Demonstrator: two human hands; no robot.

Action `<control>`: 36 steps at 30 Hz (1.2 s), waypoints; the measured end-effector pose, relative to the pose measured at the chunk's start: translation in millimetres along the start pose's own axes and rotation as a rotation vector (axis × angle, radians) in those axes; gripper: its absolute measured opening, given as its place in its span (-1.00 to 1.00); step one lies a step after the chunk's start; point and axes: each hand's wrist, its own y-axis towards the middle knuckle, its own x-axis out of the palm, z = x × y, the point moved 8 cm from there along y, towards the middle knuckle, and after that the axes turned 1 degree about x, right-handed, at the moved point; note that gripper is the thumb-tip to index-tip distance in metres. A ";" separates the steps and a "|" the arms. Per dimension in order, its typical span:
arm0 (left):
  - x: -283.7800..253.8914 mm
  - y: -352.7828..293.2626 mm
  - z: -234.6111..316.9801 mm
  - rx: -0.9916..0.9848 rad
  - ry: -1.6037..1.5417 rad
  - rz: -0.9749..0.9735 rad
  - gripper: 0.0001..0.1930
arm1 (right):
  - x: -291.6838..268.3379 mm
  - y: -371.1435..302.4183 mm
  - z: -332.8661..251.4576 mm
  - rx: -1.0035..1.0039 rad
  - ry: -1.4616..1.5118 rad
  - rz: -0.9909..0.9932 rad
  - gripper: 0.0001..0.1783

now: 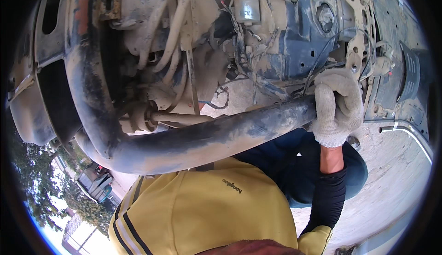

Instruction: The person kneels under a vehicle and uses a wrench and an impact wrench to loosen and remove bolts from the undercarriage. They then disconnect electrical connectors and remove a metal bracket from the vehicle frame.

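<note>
Your right hand [337, 107], in a pale knitted glove, was raised above your chest with the forearm in a black sleeve running straight up to it — wrist bare between glove and cuff. The fingers [326, 99] were curled tight around the end of a thick, dusty dark pipe [216, 137], clamped on it, knuckles toward you and the thumb side wrapped over the top.

From your grip the pipe ran leftward and slightly down across your yellow shirt [193, 209], then bent sharply upward in a wide curve along the left of the vehicle underside [294, 34]. Just above the pipe, near its bend, a rusty rod with a rubber bush [138, 117] stuck out. Loose wires [258, 71] hung close to your gloved knuckles. Your left hand was out of sight — I could not tell its fingers' state.
</note>
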 end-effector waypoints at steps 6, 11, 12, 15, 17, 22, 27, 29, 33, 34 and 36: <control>-6.5 5.8 -20.2 -0.123 -0.211 0.134 -0.67 | -5.0 8.7 -2.1 -0.083 -0.041 -0.019 -0.84; -2.6 10.0 -17.3 -0.031 -0.345 0.085 -0.60 | -4.7 4.2 3.9 -0.074 -0.004 0.017 -0.84; -0.4 11.2 -19.5 -0.055 -0.400 0.062 -0.59 | -4.4 4.2 4.3 -0.074 -0.003 0.015 -0.84; 3.3 16.1 -26.0 -0.099 -0.468 -0.006 -0.60 | -4.9 4.6 3.2 -0.069 -0.004 0.020 -0.83; -7.5 16.5 -29.4 0.071 -0.187 0.036 -0.63 | -5.5 6.0 2.4 -0.072 0.000 0.021 -0.83; -5.8 19.5 -38.0 0.007 -0.538 0.008 -0.69 | -3.8 7.5 1.5 -0.100 0.013 0.012 -0.83; 0.1 13.5 -34.0 -0.099 -0.637 -0.046 -0.66 | -6.0 6.6 3.4 -0.070 0.028 0.021 -0.83; 2.1 12.5 -29.3 -0.121 -0.599 -0.075 -0.65 | -5.2 6.2 3.9 -0.081 0.021 0.024 -0.83; 12.7 9.4 -36.9 -0.199 -0.890 -0.145 -0.65 | -4.9 6.2 1.8 -0.094 -0.006 0.029 -0.84; 14.6 7.9 -45.3 -0.206 -0.970 -0.175 -0.65 | -4.4 6.2 1.9 -0.097 -0.003 0.029 -0.84; 9.4 2.3 -58.7 -0.228 -1.079 -0.179 -0.64 | -3.4 7.3 1.3 -0.095 0.013 0.018 -0.84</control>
